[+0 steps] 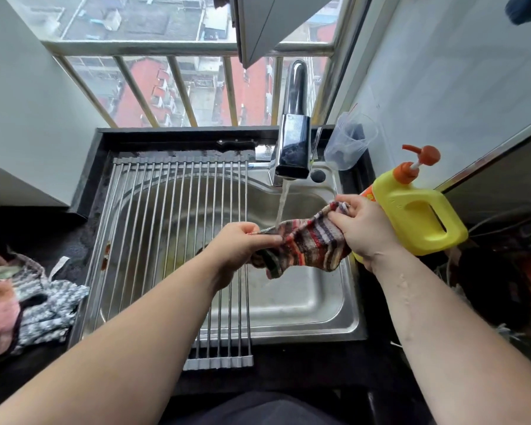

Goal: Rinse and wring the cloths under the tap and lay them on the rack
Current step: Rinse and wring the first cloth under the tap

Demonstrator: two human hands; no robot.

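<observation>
- Rectangular stainless steel sink (304, 302) — fills the middle of the dark counter below the barred window; lies uncovered on its right half only.
- Roll-up rack of thin steel rods (166, 240) — covers the sink's left half and carries no cloth, so the laying step looks not yet begun.
- Heap of crumpled pink and grey-patterned cloths (28, 302) — sits on the counter left of the rack, well apart from the tap; probably not yet rinsed.
- Yellow plastic detergent jug with an orange pump (411, 216) — stands at the sink's right edge, just behind the right hand.
- Boxy chrome tap (293, 142) — sends a thin stream of water (282, 204) down onto the cloth.
- Multicoloured striped knitted cloth (307, 243) — hangs stretched between both hands over the open right half of the sink, top edge under the stream, lower part sagging.
- Right hand (365, 228) — bunches the cloth's right end, fingers curled tight on the fabric.
- Left hand (239, 243) — pinches the left edge between thumb and closed fingers.
- Step in hand, judged: rinsing. Next calls for gathering the cloth into a roll, twisting with opposed hands over the basin, then spreading it across the rods.
</observation>
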